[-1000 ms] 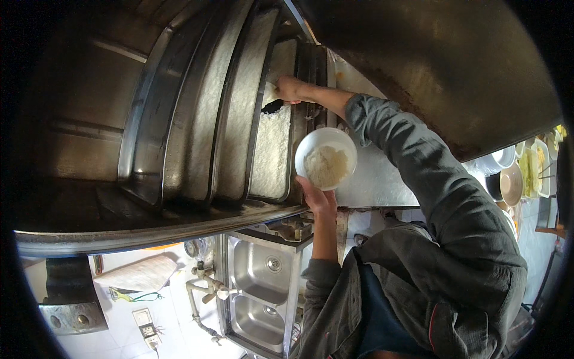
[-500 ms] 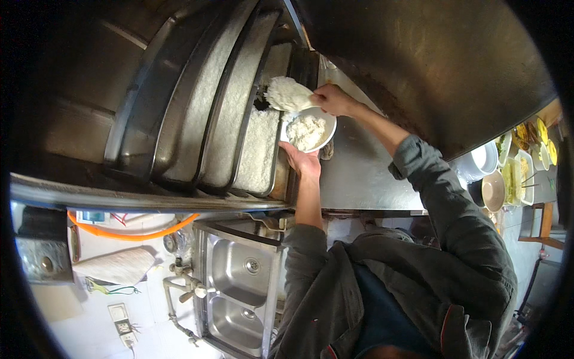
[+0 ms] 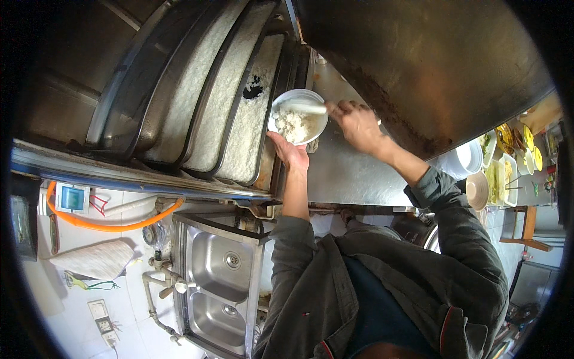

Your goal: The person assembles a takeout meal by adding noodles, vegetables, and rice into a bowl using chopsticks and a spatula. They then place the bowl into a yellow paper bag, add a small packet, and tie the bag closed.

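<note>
Two hands busy in the head view, and we have the left hand (image 3: 292, 154) palm up, cupped under a white bowl (image 3: 320, 124), supporting it from the near side. Over on the other flank, we see the right hand (image 3: 359, 125) closed around the handle of a pale paddle (image 3: 311, 109), its blade reaching inside the bowl, above a mound of rice (image 3: 292, 127); whether blade and rice touch, we cannot tell. That bowl sits just beside the long metal tray (image 3: 262, 143) of rice, where a dark gap shows near the far end, and we spot more rice-filled trays lined up to its left. Right of the bowl runs our bare steel worktop (image 3: 350, 173); lower left, a double sink (image 3: 218, 260) and an orange hose (image 3: 113, 227).
</note>
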Tool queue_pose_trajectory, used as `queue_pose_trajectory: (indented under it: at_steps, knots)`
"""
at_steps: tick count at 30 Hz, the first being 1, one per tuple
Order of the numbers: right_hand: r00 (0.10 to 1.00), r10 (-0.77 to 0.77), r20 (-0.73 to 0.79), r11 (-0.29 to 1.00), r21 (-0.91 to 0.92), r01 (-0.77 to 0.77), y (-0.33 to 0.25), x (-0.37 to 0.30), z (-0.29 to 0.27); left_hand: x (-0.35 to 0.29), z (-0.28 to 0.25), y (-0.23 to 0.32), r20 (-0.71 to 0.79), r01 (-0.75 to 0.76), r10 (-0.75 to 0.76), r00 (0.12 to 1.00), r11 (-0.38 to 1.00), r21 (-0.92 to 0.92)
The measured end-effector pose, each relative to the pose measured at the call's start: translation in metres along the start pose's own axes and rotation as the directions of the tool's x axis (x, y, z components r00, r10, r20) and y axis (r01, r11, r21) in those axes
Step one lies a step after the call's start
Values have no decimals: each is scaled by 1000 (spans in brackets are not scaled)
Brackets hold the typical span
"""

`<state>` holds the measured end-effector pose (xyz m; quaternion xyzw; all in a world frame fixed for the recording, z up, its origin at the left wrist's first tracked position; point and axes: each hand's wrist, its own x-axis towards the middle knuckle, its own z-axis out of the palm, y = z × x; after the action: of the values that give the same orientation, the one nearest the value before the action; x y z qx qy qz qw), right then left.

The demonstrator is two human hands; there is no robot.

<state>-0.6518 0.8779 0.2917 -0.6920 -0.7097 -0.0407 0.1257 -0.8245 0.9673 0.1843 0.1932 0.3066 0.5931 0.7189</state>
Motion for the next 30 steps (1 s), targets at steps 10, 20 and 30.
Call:
queue_pose_trajectory:
  at_steps: [10,20,30]
  knots:
    - [977,-214,0,972,-99,213,2,-41,-23,-27,-22,-4,-43,128,-125,991,988,84]
    - [998,-45,54,981,190,34,-1,-27,-47,-42,-21,9,-56,133,-130,990,990,50]
    - [989,90,120,962,247,-117,-18,243,48,-86,-27,31,-8,158,-160,987,963,218]
